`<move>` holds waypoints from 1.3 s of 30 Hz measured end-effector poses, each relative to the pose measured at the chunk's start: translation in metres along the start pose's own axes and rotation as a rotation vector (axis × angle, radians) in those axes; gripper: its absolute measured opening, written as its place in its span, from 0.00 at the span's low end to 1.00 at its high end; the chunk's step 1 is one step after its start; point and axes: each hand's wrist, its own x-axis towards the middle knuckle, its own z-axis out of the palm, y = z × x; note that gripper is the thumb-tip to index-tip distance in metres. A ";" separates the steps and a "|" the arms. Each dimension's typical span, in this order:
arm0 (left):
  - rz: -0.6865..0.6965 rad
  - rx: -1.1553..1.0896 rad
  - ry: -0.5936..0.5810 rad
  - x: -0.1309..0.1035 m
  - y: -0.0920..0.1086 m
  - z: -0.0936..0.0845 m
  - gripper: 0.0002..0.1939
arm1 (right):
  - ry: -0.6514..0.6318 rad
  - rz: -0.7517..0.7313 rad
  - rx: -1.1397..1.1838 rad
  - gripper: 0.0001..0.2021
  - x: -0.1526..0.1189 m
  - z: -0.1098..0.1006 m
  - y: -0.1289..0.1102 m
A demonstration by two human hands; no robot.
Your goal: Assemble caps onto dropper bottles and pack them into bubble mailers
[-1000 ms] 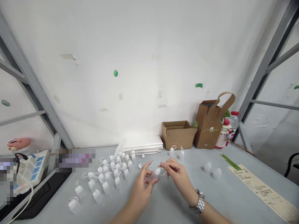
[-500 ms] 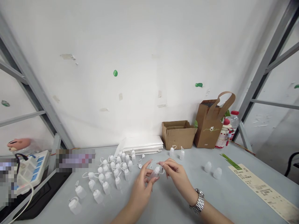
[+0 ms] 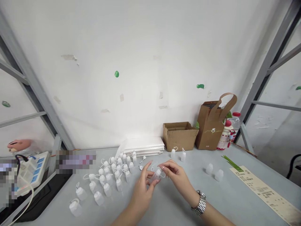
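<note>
In front of the cardboard box [image 3: 180, 140] and slightly to its left, the left hand [image 3: 144, 185] grasps a small translucent bottle [image 3: 154, 177], tilted with its top toward the right hand [image 3: 176, 172]. That hand's fingertips come together at the bottle's top; whether they grip it, I cannot tell. Two looped bottles [image 3: 183, 156] (both upright) stand just before the box, and many similar bottles [image 3: 107, 190] stand farther to its left.
</note>
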 end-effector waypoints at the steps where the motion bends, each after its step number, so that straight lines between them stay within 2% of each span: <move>1: 0.003 -0.003 0.001 0.000 -0.001 0.000 0.28 | -0.029 0.003 -0.013 0.12 0.000 0.000 -0.001; 6: 0.019 0.075 0.013 0.001 -0.003 -0.001 0.28 | -0.128 -0.006 -0.110 0.11 -0.001 -0.001 -0.001; 10: 0.038 0.228 0.043 0.000 -0.007 -0.002 0.28 | -0.093 0.012 -0.160 0.10 -0.001 0.000 0.003; 16: 0.263 0.479 0.075 -0.006 -0.016 -0.003 0.24 | -0.071 0.214 -0.088 0.15 -0.004 0.012 0.011; 18: 0.319 0.507 0.091 -0.006 -0.016 -0.002 0.24 | -0.041 0.191 -0.100 0.15 -0.003 0.010 0.007; 21: 0.300 0.527 0.155 -0.005 -0.014 -0.001 0.27 | 0.106 -0.050 -0.207 0.14 0.004 -0.010 -0.007; 24: 0.224 0.552 0.183 -0.002 -0.013 -0.003 0.24 | 0.371 -0.302 -0.382 0.12 0.016 -0.050 -0.019; 26: 0.192 0.560 0.178 0.000 -0.013 -0.004 0.21 | 0.555 -0.347 -0.524 0.12 0.024 -0.081 -0.018; 28: 0.190 0.559 0.169 0.000 -0.013 -0.005 0.19 | 0.661 -0.284 -0.650 0.12 0.029 -0.107 -0.012; 30: 0.199 0.561 0.154 -0.001 -0.013 -0.004 0.19 | 0.657 -0.192 -0.842 0.11 0.033 -0.125 -0.002; 32: 0.202 0.577 0.133 -0.002 -0.014 -0.003 0.18 | 0.562 -0.086 -1.070 0.09 0.036 -0.132 0.007; 35: 0.191 0.641 0.100 -0.001 -0.017 -0.004 0.17 | 0.395 0.031 -1.268 0.07 0.039 -0.128 0.019; 39: 0.237 0.789 0.067 0.005 -0.027 -0.008 0.17 | 0.315 0.066 -1.289 0.05 0.041 -0.116 0.029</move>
